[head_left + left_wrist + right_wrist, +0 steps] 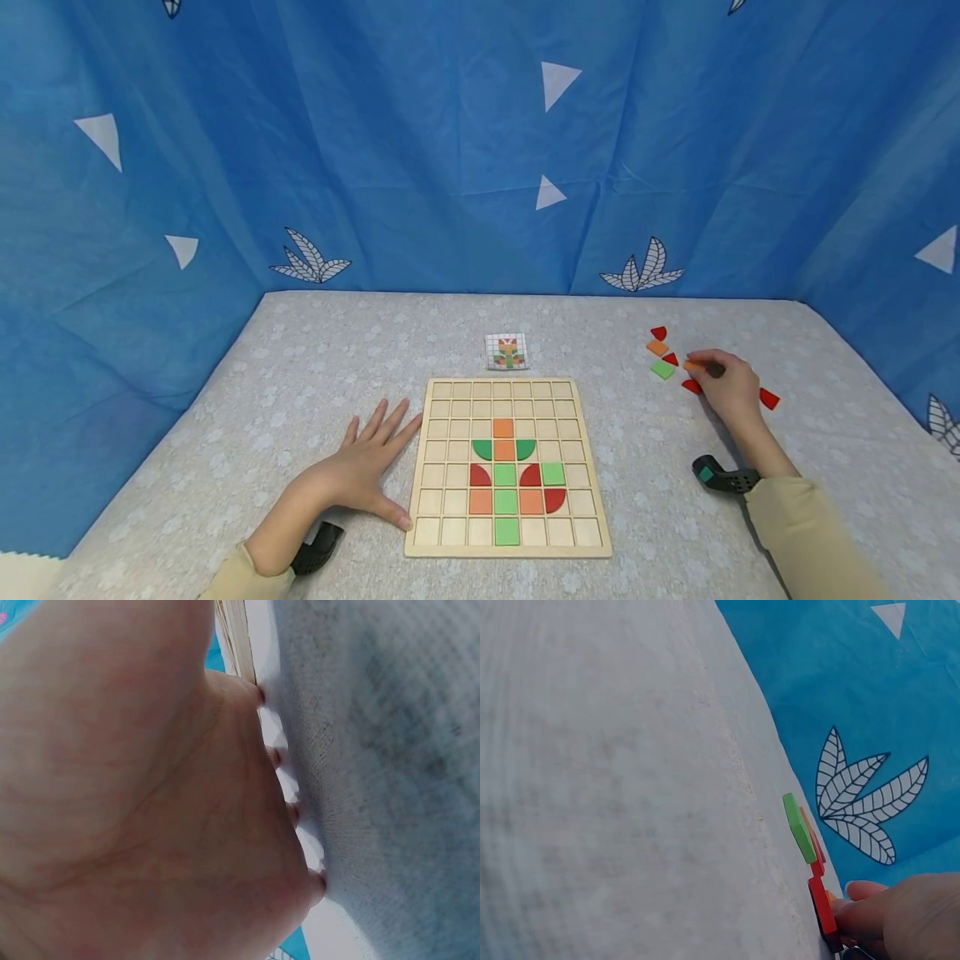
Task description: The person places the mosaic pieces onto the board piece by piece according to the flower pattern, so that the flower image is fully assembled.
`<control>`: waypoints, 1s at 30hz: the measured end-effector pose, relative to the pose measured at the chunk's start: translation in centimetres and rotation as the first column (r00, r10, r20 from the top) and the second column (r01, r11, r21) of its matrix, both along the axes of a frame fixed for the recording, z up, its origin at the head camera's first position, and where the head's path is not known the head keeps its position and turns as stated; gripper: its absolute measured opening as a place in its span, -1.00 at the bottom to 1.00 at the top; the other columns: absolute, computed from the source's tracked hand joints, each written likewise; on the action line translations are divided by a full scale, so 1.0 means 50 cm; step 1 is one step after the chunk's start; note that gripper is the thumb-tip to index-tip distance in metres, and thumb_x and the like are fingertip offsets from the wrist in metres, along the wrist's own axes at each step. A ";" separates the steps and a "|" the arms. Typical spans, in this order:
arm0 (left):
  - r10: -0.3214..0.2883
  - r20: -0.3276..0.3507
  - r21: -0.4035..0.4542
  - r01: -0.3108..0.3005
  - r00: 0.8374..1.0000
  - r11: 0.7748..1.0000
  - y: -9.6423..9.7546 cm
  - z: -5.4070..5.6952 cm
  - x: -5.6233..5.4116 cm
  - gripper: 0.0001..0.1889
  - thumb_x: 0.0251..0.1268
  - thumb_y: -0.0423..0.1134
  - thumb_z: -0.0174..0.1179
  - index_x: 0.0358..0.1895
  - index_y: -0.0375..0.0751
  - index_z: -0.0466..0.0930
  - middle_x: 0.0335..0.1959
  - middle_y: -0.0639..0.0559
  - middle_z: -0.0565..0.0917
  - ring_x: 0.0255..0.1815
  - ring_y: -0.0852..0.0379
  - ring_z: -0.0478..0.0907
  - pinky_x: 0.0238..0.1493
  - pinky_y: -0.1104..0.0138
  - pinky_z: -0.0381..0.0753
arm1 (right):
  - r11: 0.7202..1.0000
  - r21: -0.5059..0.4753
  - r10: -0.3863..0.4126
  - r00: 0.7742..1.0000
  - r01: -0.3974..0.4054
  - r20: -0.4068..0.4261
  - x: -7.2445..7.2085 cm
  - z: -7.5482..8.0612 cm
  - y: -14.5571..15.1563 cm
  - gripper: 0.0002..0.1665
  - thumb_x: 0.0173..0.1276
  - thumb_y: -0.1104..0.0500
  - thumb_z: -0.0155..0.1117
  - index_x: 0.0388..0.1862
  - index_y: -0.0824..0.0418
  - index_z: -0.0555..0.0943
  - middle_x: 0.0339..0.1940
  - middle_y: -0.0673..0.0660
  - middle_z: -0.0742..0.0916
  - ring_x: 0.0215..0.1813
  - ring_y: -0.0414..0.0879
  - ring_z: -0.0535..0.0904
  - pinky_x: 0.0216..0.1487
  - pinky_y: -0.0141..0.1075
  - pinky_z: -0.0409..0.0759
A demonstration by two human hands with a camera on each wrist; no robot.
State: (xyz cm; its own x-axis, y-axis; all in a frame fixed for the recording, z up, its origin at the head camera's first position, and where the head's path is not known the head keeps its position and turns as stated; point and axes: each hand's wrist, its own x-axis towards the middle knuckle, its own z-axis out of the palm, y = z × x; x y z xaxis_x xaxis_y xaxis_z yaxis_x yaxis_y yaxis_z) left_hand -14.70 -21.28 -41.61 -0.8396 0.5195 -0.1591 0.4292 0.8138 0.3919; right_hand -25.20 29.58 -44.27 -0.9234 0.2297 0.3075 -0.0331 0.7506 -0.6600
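A wooden grid board [439, 527] lies on the table with orange, light green, dark green and red tiles in its squares. Spread flat on the cloth, my left hand [358, 473] touches the board's left edge with thumb and fingertips. Over the loose tiles on the right, my right hand [727, 392] pinches an orange tile [693, 365] at its fingertips. A dark piece [715, 369] shows by its fingers, partly hidden. Close by lie a light green tile [663, 369] and a red piece [692, 387]. In the right wrist view the fingers [862, 913] are partly cut off.
A small pattern card [507, 352] lies behind the board. More loose pieces are an orange tile [657, 347], a red piece [659, 332] and another red piece [768, 398] right of the hand. A blue curtain [450, 167] stands around the table's back and sides.
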 end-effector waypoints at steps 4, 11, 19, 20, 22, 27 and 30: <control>-0.002 0.002 -0.003 0.002 1.000 1.000 0.000 0.000 0.001 0.40 -0.53 0.48 0.33 0.49 -0.17 -0.09 0.48 -0.25 -0.24 0.42 -0.30 -0.44 0.18 -0.32 -0.42 | 1.000 -0.002 -0.002 1.000 0.002 -0.005 0.002 0.000 -0.002 -0.76 0.26 0.41 0.21 -0.08 0.45 0.59 -0.06 0.41 0.59 0.02 0.28 0.42 0.00 0.12 0.35; 0.003 0.004 -0.006 -0.002 1.000 1.000 -0.001 0.004 0.003 0.40 -0.52 0.47 0.34 0.49 -0.18 -0.09 0.48 -0.26 -0.24 0.42 -0.30 -0.44 0.18 -0.31 -0.42 | 0.999 -0.030 -0.028 1.000 0.028 -0.006 0.002 0.004 -0.006 -0.79 0.29 0.37 0.19 -0.11 0.42 0.62 -0.11 0.37 0.62 -0.11 0.17 0.48 -0.21 -0.16 0.37; -0.001 0.003 -0.008 0.001 1.000 1.000 0.002 0.006 0.002 0.39 -0.50 0.46 0.34 0.49 -0.19 -0.09 0.48 -0.27 -0.23 0.42 -0.30 -0.44 0.19 -0.31 -0.42 | 0.988 -0.106 -0.103 0.991 0.111 0.081 0.002 0.013 -0.005 -0.73 0.41 0.30 0.07 -0.02 0.36 0.62 -0.04 0.29 0.63 -0.06 0.05 0.47 -0.25 -0.42 0.39; -0.001 0.004 -0.006 0.001 1.000 1.000 0.002 0.006 0.001 0.39 -0.50 0.46 0.34 0.49 -0.19 -0.09 0.47 -0.27 -0.23 0.42 -0.30 -0.44 0.19 -0.31 -0.42 | 0.987 -0.115 -0.107 0.991 0.116 0.086 0.003 0.016 -0.006 -0.73 0.41 0.29 0.07 -0.01 0.36 0.62 -0.03 0.28 0.63 -0.07 0.03 0.46 -0.27 -0.46 0.38; 0.000 0.004 -0.007 0.000 1.000 1.000 0.002 0.005 0.001 0.39 -0.50 0.46 0.35 0.49 -0.19 -0.09 0.48 -0.27 -0.24 0.42 -0.30 -0.44 0.19 -0.30 -0.43 | 0.984 -0.136 -0.103 0.990 0.115 0.093 0.006 0.022 -0.009 -0.71 0.42 0.28 0.06 0.01 0.35 0.61 -0.02 0.27 0.63 -0.07 0.00 0.46 -0.30 -0.52 0.38; 0.000 0.001 -0.009 0.000 1.000 1.000 0.002 0.004 0.001 0.39 -0.51 0.47 0.34 0.49 -0.19 -0.09 0.48 -0.27 -0.24 0.42 -0.30 -0.44 0.19 -0.30 -0.43 | 0.983 -0.172 -0.045 0.994 0.062 0.100 0.020 0.051 -0.032 -0.69 0.44 0.24 0.04 0.03 0.36 0.60 0.01 0.28 0.61 -0.09 -0.04 0.46 -0.38 -0.58 0.41; 0.000 -0.001 -0.011 0.000 1.000 1.000 0.002 0.004 0.001 0.39 -0.51 0.47 0.34 0.49 -0.19 -0.09 0.48 -0.27 -0.24 0.42 -0.30 -0.43 0.20 -0.30 -0.42 | 0.984 -0.178 -0.001 0.996 0.018 0.095 0.028 0.068 -0.053 -0.68 0.45 0.21 0.05 0.03 0.35 0.60 0.00 0.29 0.61 -0.12 -0.06 0.45 -0.40 -0.58 0.42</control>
